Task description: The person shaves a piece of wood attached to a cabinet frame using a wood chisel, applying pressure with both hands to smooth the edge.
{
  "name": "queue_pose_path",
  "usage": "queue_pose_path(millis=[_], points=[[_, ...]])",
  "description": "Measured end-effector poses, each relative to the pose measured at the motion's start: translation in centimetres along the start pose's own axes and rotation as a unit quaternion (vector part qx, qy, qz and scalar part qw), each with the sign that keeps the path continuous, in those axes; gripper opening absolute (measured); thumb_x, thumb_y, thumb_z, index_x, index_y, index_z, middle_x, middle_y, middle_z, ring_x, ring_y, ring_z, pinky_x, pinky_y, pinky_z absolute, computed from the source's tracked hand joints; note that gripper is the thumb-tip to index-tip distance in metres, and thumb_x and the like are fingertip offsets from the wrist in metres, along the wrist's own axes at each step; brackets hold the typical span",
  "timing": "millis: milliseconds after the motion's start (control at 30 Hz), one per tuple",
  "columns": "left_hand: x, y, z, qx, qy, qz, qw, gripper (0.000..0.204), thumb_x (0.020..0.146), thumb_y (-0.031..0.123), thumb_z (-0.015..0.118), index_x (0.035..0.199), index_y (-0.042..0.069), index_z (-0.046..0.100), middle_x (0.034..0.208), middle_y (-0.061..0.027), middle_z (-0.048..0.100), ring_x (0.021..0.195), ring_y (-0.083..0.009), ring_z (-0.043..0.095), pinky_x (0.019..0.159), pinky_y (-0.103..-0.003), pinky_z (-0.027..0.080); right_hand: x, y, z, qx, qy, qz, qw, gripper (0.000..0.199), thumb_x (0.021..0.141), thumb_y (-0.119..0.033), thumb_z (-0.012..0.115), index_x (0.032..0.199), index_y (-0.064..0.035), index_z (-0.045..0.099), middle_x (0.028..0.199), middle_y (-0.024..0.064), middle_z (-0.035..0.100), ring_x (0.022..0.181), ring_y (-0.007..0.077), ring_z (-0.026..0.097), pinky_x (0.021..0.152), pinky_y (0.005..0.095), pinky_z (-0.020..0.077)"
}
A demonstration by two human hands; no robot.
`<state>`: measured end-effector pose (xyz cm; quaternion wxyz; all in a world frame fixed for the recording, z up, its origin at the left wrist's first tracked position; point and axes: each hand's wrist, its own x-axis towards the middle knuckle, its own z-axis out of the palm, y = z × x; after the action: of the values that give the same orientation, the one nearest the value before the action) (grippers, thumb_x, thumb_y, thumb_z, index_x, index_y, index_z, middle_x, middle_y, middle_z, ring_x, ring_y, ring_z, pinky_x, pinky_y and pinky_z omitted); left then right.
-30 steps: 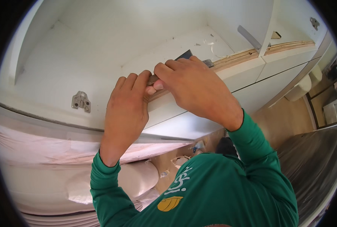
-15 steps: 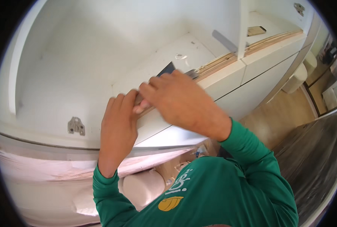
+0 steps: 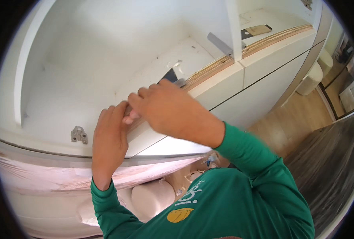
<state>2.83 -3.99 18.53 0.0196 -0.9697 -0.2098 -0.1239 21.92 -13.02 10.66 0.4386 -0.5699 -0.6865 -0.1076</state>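
Along the front edge of a white cabinet runs a strip of bare, rough wood. Over this edge my right hand is closed, knuckles up. A flat grey end and a dark flat piece show just past its fingers; whether they are one tool I cannot tell. My left hand is curled over the same edge, its fingertips close to my right thumb. What lies under both palms is hidden.
Small pale scraps lie inside the cabinet. A grey bar leans by the upright divider; a flat tan-and-dark object lies beyond. A metal hinge is at left. Below stand a round pale stool and plastic-covered surfaces.
Both hands have shifted a little left along the wooden edge, still close together. The cabinet's right part also sits further left and higher in view.
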Motion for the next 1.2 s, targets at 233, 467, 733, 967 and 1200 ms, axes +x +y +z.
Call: queue_pose_path(millis=[233, 467, 733, 967, 1200], points=[[0.5, 0.9, 0.6, -0.014, 0.004, 0.0, 1.0, 0.032, 0.114, 0.007, 0.053, 0.144, 0.002, 0.063, 0.109, -0.0166, 0.063, 0.098, -0.04, 0.057, 0.086, -0.052, 0.049, -0.6, 0.6, -0.4, -0.003, 0.011, 0.005, 1.0, 0.009, 0.101, -0.012, 0.065, 0.107, -0.005, 0.066, 0.093, 0.0102, 0.071, 0.089, 0.0291, 0.072, 0.086, 0.0419, 0.0532], [-0.1, 0.9, -0.1, 0.048, 0.004, -0.005, 0.999, 0.031, 0.116, 0.009, 0.052, 0.144, 0.002, 0.062, 0.107, -0.0166, 0.062, 0.098, -0.0388, 0.057, 0.085, -0.051, 0.049, -0.6, 0.2, 0.3, -0.005, 0.036, -0.013, 0.999, 0.009, 0.101, -0.012, 0.066, 0.106, -0.0047, 0.068, 0.093, 0.0092, 0.071, 0.086, 0.0278, 0.07, 0.084, 0.0409, 0.0527], [0.5, 1.2, 0.3, 0.008, -0.013, -0.01, 1.0, 0.034, 0.12, 0.016, 0.045, 0.144, -0.001, 0.061, 0.112, -0.0176, 0.063, 0.102, -0.0389, 0.058, 0.091, -0.049, 0.049, -0.5, 0.7, 0.2, -0.004, 0.014, 0.003, 1.0, 0.01, 0.101, -0.013, 0.067, 0.106, -0.0046, 0.067, 0.093, 0.0092, 0.072, 0.091, 0.0289, 0.071, 0.086, 0.042, 0.052], [1.5, 0.5, 1.8, 0.002, 0.039, 0.026, 0.999, 0.033, 0.112, 0.006, 0.054, 0.144, 0.001, 0.062, 0.113, -0.019, 0.064, 0.103, -0.0407, 0.058, 0.093, -0.051, 0.049, -0.2, 0.7, -0.8, -0.025, 0.002, 0.027, 0.999, 0.01, 0.104, -0.015, 0.066, 0.108, -0.0049, 0.065, 0.095, 0.0097, 0.071, 0.095, 0.0315, 0.07, 0.084, 0.0446, 0.0496], [-1.5, -1.2, 0.5, -0.032, 0.019, -0.007, 0.999, 0.04, 0.106, -0.003, 0.052, 0.144, -0.001, 0.062, 0.111, -0.0196, 0.063, 0.102, -0.0423, 0.057, 0.091, -0.052, 0.049, 0.2, -1.7, 0.9, -0.025, -0.02, 0.016, 0.999, 0.012, 0.104, -0.016, 0.066, 0.107, -0.005, 0.064, 0.097, 0.0094, 0.07, 0.093, 0.0312, 0.07, 0.082, 0.0443, 0.0489]])
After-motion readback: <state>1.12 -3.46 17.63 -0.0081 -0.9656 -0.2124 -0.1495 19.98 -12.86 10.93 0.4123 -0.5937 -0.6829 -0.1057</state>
